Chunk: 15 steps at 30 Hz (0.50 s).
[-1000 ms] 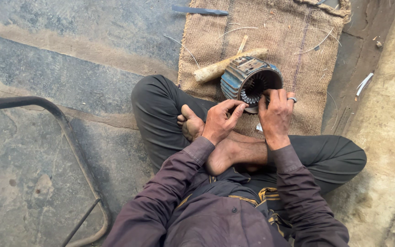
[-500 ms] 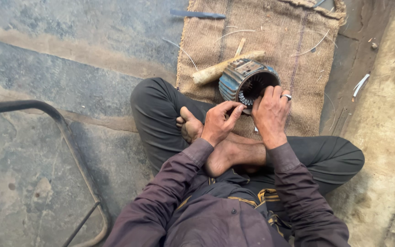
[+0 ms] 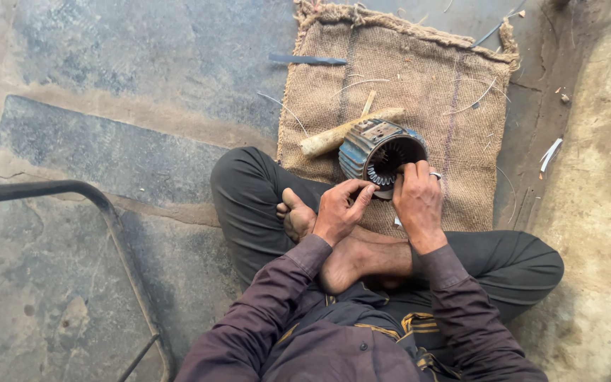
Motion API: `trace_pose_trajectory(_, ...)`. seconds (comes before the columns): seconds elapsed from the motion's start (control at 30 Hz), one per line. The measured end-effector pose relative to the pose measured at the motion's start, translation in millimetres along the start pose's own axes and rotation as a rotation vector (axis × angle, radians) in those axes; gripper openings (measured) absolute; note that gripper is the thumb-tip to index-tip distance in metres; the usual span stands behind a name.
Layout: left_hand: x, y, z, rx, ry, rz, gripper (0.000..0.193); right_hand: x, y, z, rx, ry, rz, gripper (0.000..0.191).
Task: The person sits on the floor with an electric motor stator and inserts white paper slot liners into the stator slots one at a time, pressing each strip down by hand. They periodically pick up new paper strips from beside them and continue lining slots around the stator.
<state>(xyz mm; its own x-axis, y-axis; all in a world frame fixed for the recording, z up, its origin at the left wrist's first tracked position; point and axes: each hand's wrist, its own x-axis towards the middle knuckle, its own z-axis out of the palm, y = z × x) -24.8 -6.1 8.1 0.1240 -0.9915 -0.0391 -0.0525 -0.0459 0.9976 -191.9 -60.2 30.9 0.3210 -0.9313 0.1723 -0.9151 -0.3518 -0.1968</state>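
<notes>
A blue finned motor stator housing (image 3: 370, 148) lies on its side on a burlap sack (image 3: 454, 85), its slotted bore facing me. My right hand (image 3: 417, 199), with a ring on one finger, touches the front rim of the bore with its fingertips. My left hand (image 3: 339, 210) sits just left of it, fingers pinched near the rim; what it pinches is too small to tell. I sit cross-legged with bare feet under my hands.
A wooden stick (image 3: 348, 131) lies behind the housing on the sack. A dark flat blade (image 3: 307, 60) rests on the concrete floor beyond. A bent metal bar (image 3: 100, 212) runs across the left. White strips (image 3: 550, 152) lie at right.
The view has shifted slightly. My hands stay at the housing's rim, with the right fingers moved up onto the bore's edge.
</notes>
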Motion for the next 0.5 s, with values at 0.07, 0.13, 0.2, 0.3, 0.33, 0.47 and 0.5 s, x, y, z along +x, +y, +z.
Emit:
trace_pose_trajectory(0.07,-0.2,1.2,0.9,-0.02,-0.002,-0.008,0.022,-0.5,-1.4,-3.9,0.013,0.011,-0.011,0.015)
trace_pose_trajectory(0.13,-0.3,1.6,0.9,0.0,-0.011,-0.015,0.022,-1.9,-2.9,-9.5,0.063,0.023,-0.005,0.019)
trace_pose_trajectory(0.2,-1.0,1.3,0.3,0.01,-0.011,-0.015,0.022,-6.0,-3.7,-15.9,0.15,0.032,0.023,0.028)
trace_pose_trajectory(0.3,-0.3,0.5,0.7,0.006,-0.011,-0.001,0.022,-9.2,-2.5,-19.5,0.119,0.037,0.05,0.019)
trace_pose_trajectory(0.33,0.1,0.4,0.8,0.003,-0.012,-0.003,0.022,-8.8,-1.6,-18.7,0.114,0.034,0.051,0.016)
trace_pose_trajectory(0.47,0.4,2.6,1.4,0.025,0.002,0.015,0.022,-2.8,2.1,-10.5,0.1,0.03,0.033,0.013)
trace_pose_trajectory(0.5,-0.5,3.5,1.3,0.039,-0.007,-0.022,0.023,-1.8,2.7,-9.0,0.096,0.029,0.02,0.013)
